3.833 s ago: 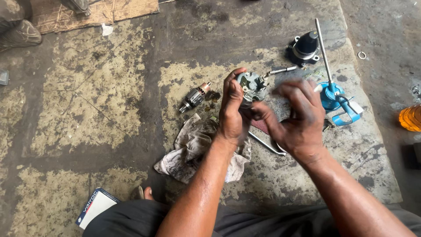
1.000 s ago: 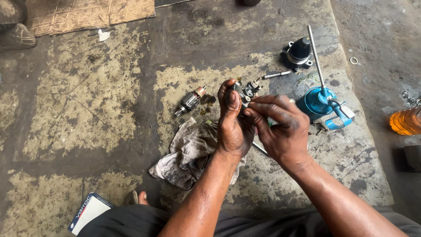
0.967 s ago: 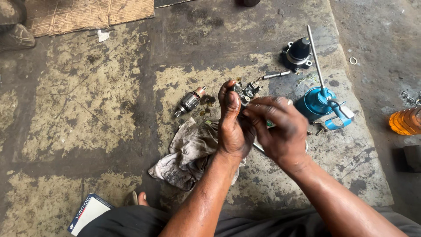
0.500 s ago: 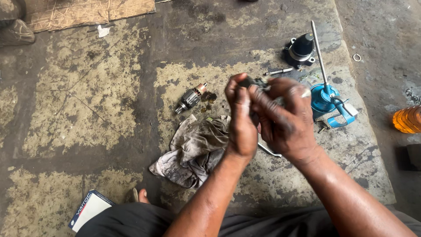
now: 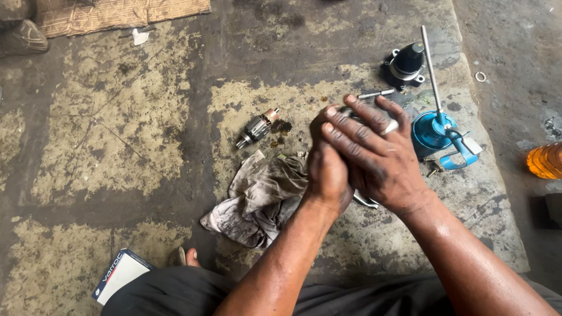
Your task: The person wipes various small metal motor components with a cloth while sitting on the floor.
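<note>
Both hands (image 5: 357, 155) seen clasped over a small, mostly hidden metal part (image 5: 346, 111), probably; oily grip, part could be dropped onto floor (image 5: 146, 134).

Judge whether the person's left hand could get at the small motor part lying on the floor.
Probably yes: the motor part lies in the open left of the left hand, with only bare floor between.

1. I see a dirty grey rag (image 5: 260, 196) crumpled on the stained concrete floor (image 5: 117, 134)
2. A small motor armature (image 5: 256, 127) lies beyond the rag
3. A blue oil can (image 5: 436, 131) stands at right, a black housing (image 5: 405, 63) behind it
4. An orange bottle (image 5: 545, 160) sits at the far right edge
5. A small box (image 5: 120, 272) lies at lower left
</note>
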